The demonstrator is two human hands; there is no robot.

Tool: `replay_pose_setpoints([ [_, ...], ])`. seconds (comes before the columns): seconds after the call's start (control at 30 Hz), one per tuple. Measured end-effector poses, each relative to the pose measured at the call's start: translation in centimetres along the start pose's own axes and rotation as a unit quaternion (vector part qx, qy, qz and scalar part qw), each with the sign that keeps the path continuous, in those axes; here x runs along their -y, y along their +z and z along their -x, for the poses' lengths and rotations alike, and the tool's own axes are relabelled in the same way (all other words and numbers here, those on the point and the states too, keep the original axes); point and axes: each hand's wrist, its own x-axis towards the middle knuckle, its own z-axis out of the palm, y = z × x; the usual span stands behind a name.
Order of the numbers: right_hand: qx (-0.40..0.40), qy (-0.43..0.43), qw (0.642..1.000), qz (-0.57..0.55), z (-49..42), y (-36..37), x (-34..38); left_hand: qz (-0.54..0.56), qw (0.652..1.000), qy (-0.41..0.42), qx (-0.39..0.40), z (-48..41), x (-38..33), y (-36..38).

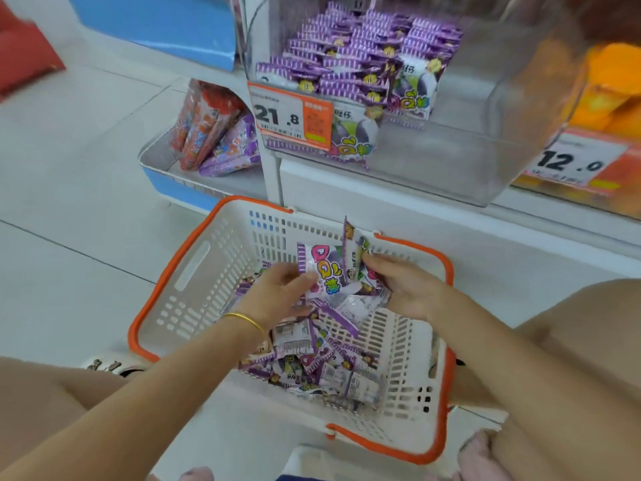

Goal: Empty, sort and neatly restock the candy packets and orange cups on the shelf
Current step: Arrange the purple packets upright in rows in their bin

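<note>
- Head view: both forearms reach forward and down into the white basket [194, 307] with the orange rim, which sits on the floor in front of the shelf.
- The left hand [277, 289] hovers palm-down over the middle of the basket, wrist bent slightly and wearing a gold bangle [246, 321]. Its fingers are curled, and the fingertips pinch the left edge of the held packets [326, 269].
- The right hand [406, 286] comes in from the right, knuckles up. Its thumb and fingers are closed round the right side of the same small bunch, so the packets stand nearly upright between the two hands, one poking up behind the front one.
- How many packets are in the bunch cannot be told.
- Below the hands, loose packets [312, 362] lie in a jumbled heap on the basket floor, purple-and-white, some face-down.
- On the shelf above, a clear bin [451, 151] holds stacked purple packets [364, 53] packed into its left part; a price tag [291, 116] reading 21.8 hangs on its front.
- The orange cups [610, 92] sit in the next bin to the right, blurred, above a tag [572, 161] reading 12.0.
</note>
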Motion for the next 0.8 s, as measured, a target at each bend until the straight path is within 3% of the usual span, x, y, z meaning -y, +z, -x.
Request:
replay_pose_setpoints([
  [0.13,-0.019,-0.020,0.997,0.071,1.5,1.9,1.2,0.001,0.997,0.056,-0.053,0.8,-1.0,-0.6],
  [0.2,-0.050,-0.049,0.992,0.107,2.0,2.5,1.3,0.078,0.994,0.040,-0.063,1.1,-1.5,-0.8],
  [0.4,-0.127,-0.175,0.943,0.251,3.6,4.4,1.1,0.197,0.979,0.018,-0.045,1.8,-2.7,-1.2],
  [0.53,-0.141,-0.242,0.919,0.277,3.6,5.1,0.9,0.242,0.970,0.013,-0.013,2.1,-3.0,-1.7],
  [0.7,-0.131,-0.271,0.900,0.315,3.3,5.3,0.9,0.113,0.991,0.075,-0.020,1.8,-2.9,-1.8],
  [0.8,-0.112,-0.272,0.885,0.361,3.8,4.8,2.2,0.104,0.992,0.067,-0.022,1.3,-3.1,-2.4],
])
